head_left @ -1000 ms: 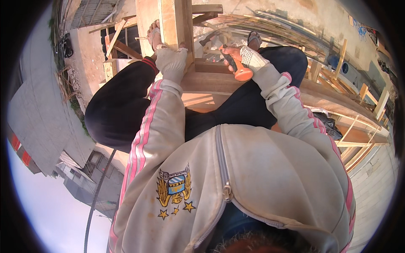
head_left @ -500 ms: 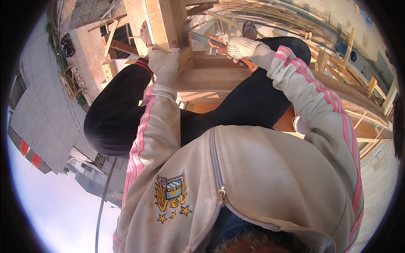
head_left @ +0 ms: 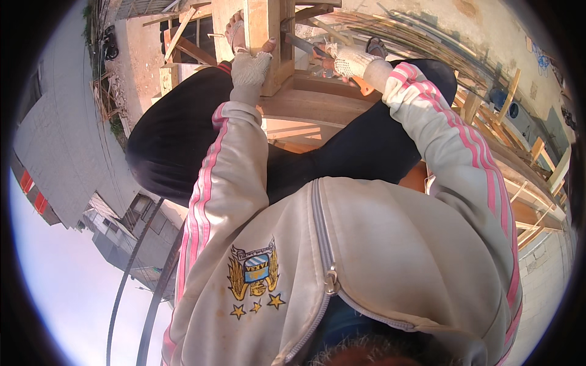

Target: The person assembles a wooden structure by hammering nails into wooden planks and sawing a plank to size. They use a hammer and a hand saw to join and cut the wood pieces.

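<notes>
My left hand, in a pale knitted fingerless glove, holds the near end of a thick wooden beam. Its thumb shows on the beam's face, while most of its fingers are hidden. My right hand, in a similar glove with dotted grip, is closed round the orange and black handle of a handsaw. The saw's grey blade points up and left to the beam's right side; whether it touches the wood I cannot tell. A foot rests at the beam's left side, just beyond my left hand.
Beneath my bent, black-trousered legs run broad timbers with gaps between them. Long planks lie stacked at the far right, near a wall. Loose wood frames stand far left. A blue barrel sits at the right.
The view has shifted, so the beam and both hands appear slightly right and higher. Both hands keep their holds, and the saw blade is still beside the beam.
</notes>
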{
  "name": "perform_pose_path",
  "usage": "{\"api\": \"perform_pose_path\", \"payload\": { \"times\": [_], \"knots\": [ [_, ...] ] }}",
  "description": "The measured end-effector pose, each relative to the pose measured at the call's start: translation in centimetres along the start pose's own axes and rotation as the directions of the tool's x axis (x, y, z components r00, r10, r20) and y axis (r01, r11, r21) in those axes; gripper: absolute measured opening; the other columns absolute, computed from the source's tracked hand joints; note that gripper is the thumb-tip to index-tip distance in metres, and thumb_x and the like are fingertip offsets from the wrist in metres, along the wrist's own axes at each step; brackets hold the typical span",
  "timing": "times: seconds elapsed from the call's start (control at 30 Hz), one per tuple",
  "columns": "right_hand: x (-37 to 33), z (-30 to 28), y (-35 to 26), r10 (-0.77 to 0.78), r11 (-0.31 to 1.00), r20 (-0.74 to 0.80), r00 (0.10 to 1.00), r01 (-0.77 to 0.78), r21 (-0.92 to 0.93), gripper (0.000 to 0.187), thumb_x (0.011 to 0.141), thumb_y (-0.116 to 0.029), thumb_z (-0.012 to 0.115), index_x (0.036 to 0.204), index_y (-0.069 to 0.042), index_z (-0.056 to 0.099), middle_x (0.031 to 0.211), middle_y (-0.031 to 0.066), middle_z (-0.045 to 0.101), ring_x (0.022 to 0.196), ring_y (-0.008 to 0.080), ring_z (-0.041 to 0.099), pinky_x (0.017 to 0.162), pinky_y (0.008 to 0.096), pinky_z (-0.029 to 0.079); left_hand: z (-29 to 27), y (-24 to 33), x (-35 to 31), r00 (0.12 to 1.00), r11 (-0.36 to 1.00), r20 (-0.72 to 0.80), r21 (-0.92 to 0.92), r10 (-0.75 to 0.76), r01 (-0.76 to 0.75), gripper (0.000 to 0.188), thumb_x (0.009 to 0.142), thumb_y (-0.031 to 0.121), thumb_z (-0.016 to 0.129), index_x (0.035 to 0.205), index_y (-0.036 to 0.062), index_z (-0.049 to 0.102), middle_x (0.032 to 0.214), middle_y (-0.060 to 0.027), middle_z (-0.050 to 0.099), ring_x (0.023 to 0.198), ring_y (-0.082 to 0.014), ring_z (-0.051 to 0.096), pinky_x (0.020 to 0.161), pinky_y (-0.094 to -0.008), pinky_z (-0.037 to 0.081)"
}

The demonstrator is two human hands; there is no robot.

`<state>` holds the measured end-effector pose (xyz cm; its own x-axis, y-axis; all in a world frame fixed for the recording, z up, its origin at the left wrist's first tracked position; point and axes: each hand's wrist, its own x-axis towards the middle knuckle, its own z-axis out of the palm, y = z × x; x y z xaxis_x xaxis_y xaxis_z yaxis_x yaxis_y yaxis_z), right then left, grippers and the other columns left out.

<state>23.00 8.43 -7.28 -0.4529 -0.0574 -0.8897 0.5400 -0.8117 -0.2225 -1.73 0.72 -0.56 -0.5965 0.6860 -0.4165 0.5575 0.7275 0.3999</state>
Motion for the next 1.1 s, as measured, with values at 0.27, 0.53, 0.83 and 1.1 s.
{"api": "perform_pose_path", "payload": {
  "times": [0.27,0.53,0.83,1.1],
  "knots": [
    [-3.7,2.4,-0.7,-0.334,0.819,-0.141,0.932,0.214,-0.532,0.072,0.094,-0.037,0.071,0.155,-0.011,0.042,0.066,0.0006,0.053,0.048,0.0107,0.050,0.050,0.0295,0.045,-2.2,0.1,4.9,0.990,0.991,-0.140,-0.132,0.015,-0.034,0.060,0.085,0.044,0.076,0.124,0.0020,0.059,0.107,-0.0208,0.068,0.100,-0.0375,0.065,0.089,-0.0449,0.052],
    [-4.5,3.2,-1.2,-0.173,0.796,0.017,0.985,0.150,-0.586,0.073,0.098,-0.030,0.067,0.162,-0.020,0.034,0.077,0.0019,0.053,0.052,0.0121,0.050,0.047,0.0307,0.043,-1.5,-1.2,3.4,0.994,0.984,-0.107,-0.177,-0.001,-0.018,0.050,0.092,0.045,0.069,0.116,0.0019,0.064,0.097,-0.0161,0.068,0.090,-0.0312,0.064,0.081,-0.0420,0.051],
    [-3.5,3.2,3.2,-0.418,0.907,-0.052,0.907,0.414,-0.074,0.027,0.094,-0.029,0.070,0.115,-0.013,0.063,0.078,0.0011,0.058,0.060,0.0157,0.058,0.052,0.0340,0.047,0.5,-1.0,5.3,1.000,0.990,-0.011,-0.141,0.026,-0.028,0.045,0.099,0.045,0.061,0.108,0.0017,0.070,0.086,-0.0109,0.068,0.079,-0.0242,0.062,0.072,-0.0387,0.051],
    [-11.5,9.8,7.7,-0.632,0.285,-0.541,0.554,0.816,0.503,0.047,0.105,-0.052,0.051,0.130,-0.012,0.051,0.086,0.0069,0.062,0.055,0.0188,0.057,0.050,0.0346,0.049,-1.6,10.9,-2.8,0.936,0.820,0.096,-0.517,0.339,-0.244,0.062,0.100,0.056,0.062,0.110,-0.0044,0.069,0.094,-0.0129,0.071,0.084,-0.0220,0.066,0.075,-0.0378,0.052]
  ]
}}
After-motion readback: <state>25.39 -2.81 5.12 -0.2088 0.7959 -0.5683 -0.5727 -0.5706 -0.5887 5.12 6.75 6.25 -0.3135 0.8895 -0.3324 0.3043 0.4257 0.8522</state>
